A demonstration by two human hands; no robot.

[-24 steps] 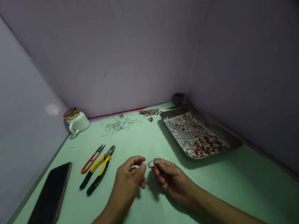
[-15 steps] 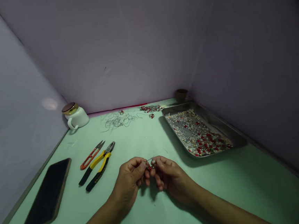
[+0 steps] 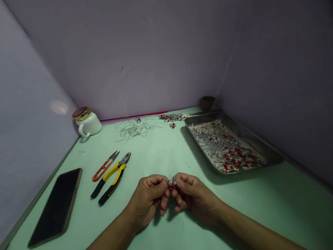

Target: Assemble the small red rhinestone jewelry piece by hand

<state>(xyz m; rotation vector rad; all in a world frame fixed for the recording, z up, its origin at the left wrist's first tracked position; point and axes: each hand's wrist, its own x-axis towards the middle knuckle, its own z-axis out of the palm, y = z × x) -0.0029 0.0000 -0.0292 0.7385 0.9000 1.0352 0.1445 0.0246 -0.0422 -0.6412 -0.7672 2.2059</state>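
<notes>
Between my two hands, near the front middle of the green table, is a small beaded wire piece (image 3: 171,185) with a red bead. My left hand (image 3: 151,196) pinches its left side between thumb and fingers. On the other side, my right hand (image 3: 191,192) pinches it the same way. The fingertips of both hands nearly meet and hide most of the piece. A metal tray (image 3: 201,159) of red, white and gold beads lies to the right of my hands.
Yellow-black pliers (image 3: 113,179), orange snips (image 3: 106,166) and a phone (image 3: 57,206) lie at left. Behind are a lidded white mug (image 3: 90,125), tangled wire (image 3: 134,129), beaded pieces (image 3: 172,118) and a dark cup (image 3: 207,103). Walls enclose the table's back and sides.
The view has shifted slightly, so the table's objects appear a little further right and higher. My hands have come slightly closer together around the beaded piece, which both still hold.
</notes>
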